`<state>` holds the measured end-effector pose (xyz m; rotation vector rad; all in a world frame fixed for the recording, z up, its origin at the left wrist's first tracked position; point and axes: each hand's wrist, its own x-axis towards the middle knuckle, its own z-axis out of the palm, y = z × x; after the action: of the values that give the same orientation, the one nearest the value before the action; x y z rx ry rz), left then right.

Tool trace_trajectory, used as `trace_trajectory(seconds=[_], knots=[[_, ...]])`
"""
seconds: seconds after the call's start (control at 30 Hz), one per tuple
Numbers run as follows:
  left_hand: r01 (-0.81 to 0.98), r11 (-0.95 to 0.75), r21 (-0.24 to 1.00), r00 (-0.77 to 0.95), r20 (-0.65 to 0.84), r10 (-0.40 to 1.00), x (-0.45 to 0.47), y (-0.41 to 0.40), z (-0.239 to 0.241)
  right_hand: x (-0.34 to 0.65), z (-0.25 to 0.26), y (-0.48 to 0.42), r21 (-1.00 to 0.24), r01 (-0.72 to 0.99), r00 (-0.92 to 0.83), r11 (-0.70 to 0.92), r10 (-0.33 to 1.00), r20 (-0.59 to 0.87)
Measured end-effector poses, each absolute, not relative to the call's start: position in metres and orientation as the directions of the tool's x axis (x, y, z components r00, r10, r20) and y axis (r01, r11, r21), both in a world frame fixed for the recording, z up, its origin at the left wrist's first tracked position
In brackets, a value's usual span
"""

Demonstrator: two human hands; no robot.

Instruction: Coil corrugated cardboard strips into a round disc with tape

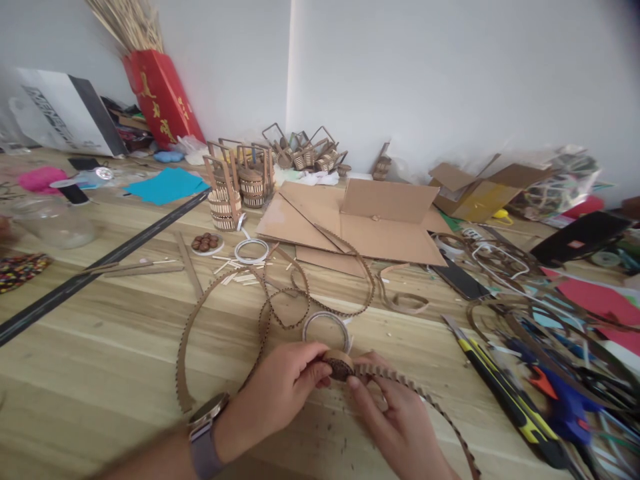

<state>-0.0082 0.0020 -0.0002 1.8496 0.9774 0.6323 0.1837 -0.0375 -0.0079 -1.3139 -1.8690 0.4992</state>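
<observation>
A small, tightly wound brown coil (339,366) of corrugated cardboard is pinched between the thumb and fingers of my left hand (285,383), which wears a watch (209,408). From the coil, a ridged cardboard strip (425,395) runs right and curves down out of view. My right hand (397,420) has its thumb at the coil's lower right edge and its fingers behind the strip, closed on it. Just beyond my hands lies a roll of white tape (313,321). Longer loops of corrugated strip (184,353) curl over the wooden table to the left and ahead.
A yellow-black utility knife (510,397) with its blade out and a blue glue gun (570,410) lie at right. Ahead are flattened cardboard (305,207), another tape roll (251,260), brown balls (205,243) and small wooden buckets (225,208). A glass jar (60,223) stands left.
</observation>
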Motion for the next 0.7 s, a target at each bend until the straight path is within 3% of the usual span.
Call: trace_trajectory(seconds=[0.7], knots=[[0.484,-0.351,0.801,0.526,0.055,0.849,-0.0077,0.0025,-0.0072,0.1858,-0.0074,-0.0366,-0.771,0.538,-0.201,0.34,0.94,0.275]])
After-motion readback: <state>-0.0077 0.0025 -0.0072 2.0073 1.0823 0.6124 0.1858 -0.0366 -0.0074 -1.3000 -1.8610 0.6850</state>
